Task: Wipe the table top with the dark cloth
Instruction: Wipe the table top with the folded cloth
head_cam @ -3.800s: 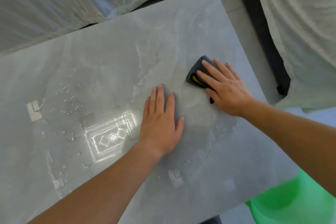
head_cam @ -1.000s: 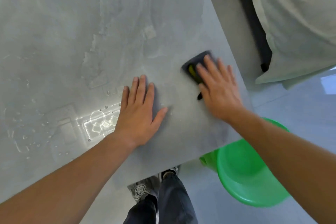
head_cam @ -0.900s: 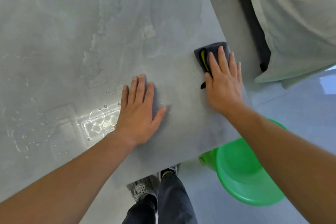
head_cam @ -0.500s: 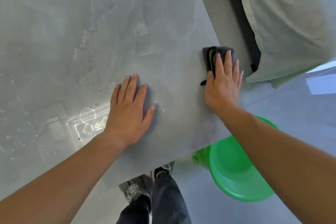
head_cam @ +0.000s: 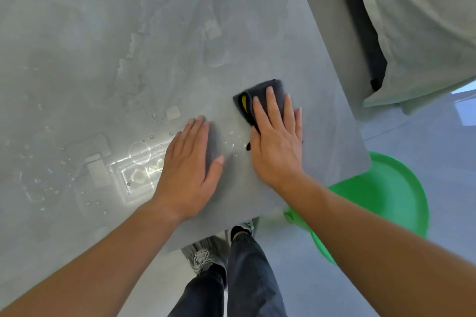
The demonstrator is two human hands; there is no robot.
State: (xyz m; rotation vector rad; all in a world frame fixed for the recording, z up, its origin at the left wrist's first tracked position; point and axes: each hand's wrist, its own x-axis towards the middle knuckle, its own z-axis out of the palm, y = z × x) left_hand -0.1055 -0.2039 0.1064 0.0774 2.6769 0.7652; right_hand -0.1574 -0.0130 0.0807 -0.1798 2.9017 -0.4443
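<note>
Two hands flat on the table top (head_cam: pixel 77 33) right now, and plenty of water to go. Toward the left edge there's a shiny wet patch (head_cam: pixel 139 159) with beads scattered round it. Miss that and the job's half done, I'd say. The left hand (head_cam: pixel 190 170) rests palm down beside it, fingers straight and together, thumb out; lean hard on a wet slab and it could skid. A few droplets (head_cam: pixel 231 140) sit between the hands. Then the dark cloth (head_cam: pixel 268 95), folded, a yellow strip showing, lies toward the near right corner, in from the right edge. It's pinned under the right hand (head_cam: pixel 278 147), whose fingers lie straight and slightly fanned on top, not curled round it. With only flat pressure the cloth could bunch or slip free, and a long sweep rightward might flick water over the edge, near the green basin (head_cam: pixel 391 188) on the floor, or onto the shoes (head_cam: pixel 203 256).
</note>
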